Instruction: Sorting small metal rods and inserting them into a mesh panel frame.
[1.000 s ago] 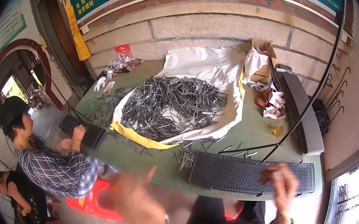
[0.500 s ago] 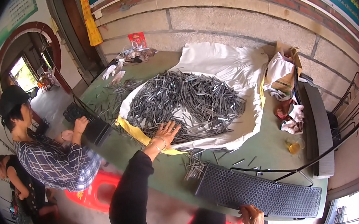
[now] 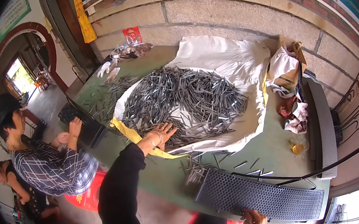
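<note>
My left hand lies palm down with fingers spread on the near edge of a heap of thin dark metal-looking rods. This heap is spread over a pale cloth sack with a yellow edge. My right hand is at the near edge of a long dark panel full of round holes. Its fingers curl closed against that edge, and the undersides are hidden. Loose rods lie between the sack and the panel.
A green table carries everything. A glass of yellow liquid, crumpled cloths and an upright grey panel stand right. At left, another person handles a dark block. A black rod crosses over the panel.
The view has shifted slightly. My left hand stays on the rods, its fingers a little closer together and slightly lower; my right hand stays at the panel's edge.
</note>
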{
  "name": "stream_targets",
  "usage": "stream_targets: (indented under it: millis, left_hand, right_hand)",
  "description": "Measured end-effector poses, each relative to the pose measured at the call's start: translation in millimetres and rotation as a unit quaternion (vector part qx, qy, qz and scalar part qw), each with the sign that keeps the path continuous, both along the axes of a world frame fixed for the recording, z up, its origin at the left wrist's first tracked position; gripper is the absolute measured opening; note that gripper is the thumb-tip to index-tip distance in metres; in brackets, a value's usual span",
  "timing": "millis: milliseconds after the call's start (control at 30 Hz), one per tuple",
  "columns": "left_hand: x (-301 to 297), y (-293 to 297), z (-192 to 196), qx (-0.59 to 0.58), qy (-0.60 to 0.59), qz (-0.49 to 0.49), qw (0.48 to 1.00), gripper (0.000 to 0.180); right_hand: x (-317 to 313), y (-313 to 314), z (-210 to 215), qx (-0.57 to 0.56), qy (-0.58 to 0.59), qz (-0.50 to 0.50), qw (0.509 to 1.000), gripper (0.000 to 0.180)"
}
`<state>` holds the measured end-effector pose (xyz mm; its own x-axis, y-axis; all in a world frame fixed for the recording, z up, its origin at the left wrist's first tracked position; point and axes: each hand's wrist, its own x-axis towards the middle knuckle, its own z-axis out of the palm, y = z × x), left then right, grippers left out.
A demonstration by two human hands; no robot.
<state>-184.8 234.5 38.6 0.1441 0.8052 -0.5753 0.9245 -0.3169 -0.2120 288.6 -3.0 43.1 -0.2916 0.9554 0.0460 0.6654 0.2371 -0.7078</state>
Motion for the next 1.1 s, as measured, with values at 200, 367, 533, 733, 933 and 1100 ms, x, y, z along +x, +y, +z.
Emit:
stream_targets:
  millis: [200, 367, 533, 733, 933, 1100]
  left_hand:
    - [-1.4, -3.8, -17.4, 0.084, -0.045, -0.057, 0.994, 0.127]
    - [-0.9, 15.8, -16.2, 0.053, -0.023, -0.028, 0.998, 0.136]
    - [5.8, 31.5, -18.2, 0.045, -0.039, -0.049, 0.997, 0.132]
    - [-8.3, 15.3, -47.6, 0.214, -0.161, -0.057, 0.962, 0.061]
    - [-9.0, 10.5, -54.9, 0.269, -0.214, -0.049, 0.938, 0.045]
    - [11.0, 8.4, -54.8, 0.353, -0.247, 0.070, 0.900, 0.045]
  right_hand:
    - [6.6, -3.4, -10.5, -0.069, -0.048, -0.017, 0.996, 0.015]
    - [4.0, -1.0, 0.3, -0.021, -0.038, 0.035, 0.998, 0.015]
    - [-1.0, -2.2, 2.3, 0.039, -0.057, 0.015, 0.998, 0.023]
    - [-10.3, 2.1, 15.9, -0.074, 0.040, -0.072, 0.994, 0.021]
    - [-4.0, -2.3, 7.0, -0.111, 0.031, -0.088, 0.989, 0.023]
    - [-16.5, 1.5, 16.2, -0.136, 0.146, -0.122, 0.972, 0.014]
